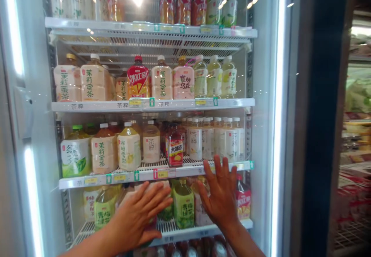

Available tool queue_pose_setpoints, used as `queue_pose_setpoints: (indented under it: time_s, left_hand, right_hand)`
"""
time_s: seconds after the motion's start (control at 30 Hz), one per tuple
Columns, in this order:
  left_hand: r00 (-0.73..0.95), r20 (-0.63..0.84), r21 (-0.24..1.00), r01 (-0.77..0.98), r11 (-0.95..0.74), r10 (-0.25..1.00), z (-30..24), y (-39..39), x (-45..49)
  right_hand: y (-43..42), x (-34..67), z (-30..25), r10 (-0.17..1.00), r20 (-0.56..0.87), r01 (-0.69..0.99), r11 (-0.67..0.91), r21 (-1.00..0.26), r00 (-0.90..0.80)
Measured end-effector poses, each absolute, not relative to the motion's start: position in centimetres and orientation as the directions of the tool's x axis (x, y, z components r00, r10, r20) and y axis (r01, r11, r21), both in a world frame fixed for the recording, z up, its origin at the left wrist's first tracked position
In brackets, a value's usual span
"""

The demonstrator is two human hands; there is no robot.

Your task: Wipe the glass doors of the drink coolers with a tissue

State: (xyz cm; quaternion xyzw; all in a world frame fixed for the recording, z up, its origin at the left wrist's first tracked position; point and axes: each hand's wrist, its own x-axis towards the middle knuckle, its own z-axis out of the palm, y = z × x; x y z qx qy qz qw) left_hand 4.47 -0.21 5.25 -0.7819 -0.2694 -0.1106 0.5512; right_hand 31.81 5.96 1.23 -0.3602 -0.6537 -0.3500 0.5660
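Note:
Both hands are raised before a drinks fridge, seen through what looks like its glass door. My left hand (142, 210) has its fingers stretched toward the right, in front of the lower shelf, and holds nothing. With fingers spread and pointing up, my right hand (220, 191) covers part of the third shelf's price rail (162, 172); it is empty too. Whether either palm touches the glass I cannot tell. Between the hands stands a green tea bottle (183, 206). Another green bottle (104, 208) shows left of my left hand, and a red-labelled bottle (242, 199) right of my right hand.
Several bottled drinks line the upper shelves, among them a red bottle (138, 79) and a dark red bottle (174, 148). Bright light strips (278, 94) run down both sides. A dark frame (326, 114) separates this fridge from blurred goods (356, 94) on racks at right.

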Motion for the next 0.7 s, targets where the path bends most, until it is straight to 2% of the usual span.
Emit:
queue_pose_setpoints:
  time_s: [0.1,0.17,0.2,0.27,0.37,0.43,0.6,0.7]
  left_hand:
    - [0.806,0.516,-0.788,0.580,-0.209,0.289,8.7,0.6,7.0]
    - [0.710,0.651,-0.701,0.698,-0.147,0.271,11.3,1.3,8.9]
    - [0.690,0.673,-0.680,0.719,-0.144,0.268,11.7,1.6,9.7]
    - [0.735,0.619,-0.715,0.673,-0.191,0.276,10.2,1.6,10.4]
    - [0.890,0.369,-0.839,0.444,-0.315,0.269,5.9,1.1,9.9]
    - [0.913,0.300,-0.860,0.384,-0.335,0.276,5.7,0.9,9.6]
    - [0.840,0.461,-0.810,0.530,-0.252,0.285,13.2,1.9,11.1]
    - [0.843,0.443,-0.811,0.522,-0.264,0.307,12.2,1.5,10.8]
  right_hand:
    - [7.2,34.2,1.5,0.057,0.993,0.873,0.483,0.065,-0.105]
    - [7.5,34.6,1.5,0.041,0.994,0.873,0.483,0.071,-0.104]
    - [7.5,34.5,1.5,0.034,0.995,0.872,0.484,0.068,-0.097]
    - [7.3,34.3,1.5,0.023,0.996,0.869,0.490,0.063,-0.085]
    - [7.0,34.0,1.5,0.011,0.997,0.862,0.503,0.062,-0.078]
    - [7.0,34.0,1.6,0.010,0.997,0.858,0.511,0.062,-0.078]
    - [7.1,34.1,1.5,0.021,0.997,0.852,0.522,0.050,-0.072]
    - [7.1,34.0,1.4,0.023,0.998,0.848,0.529,0.040,-0.061]
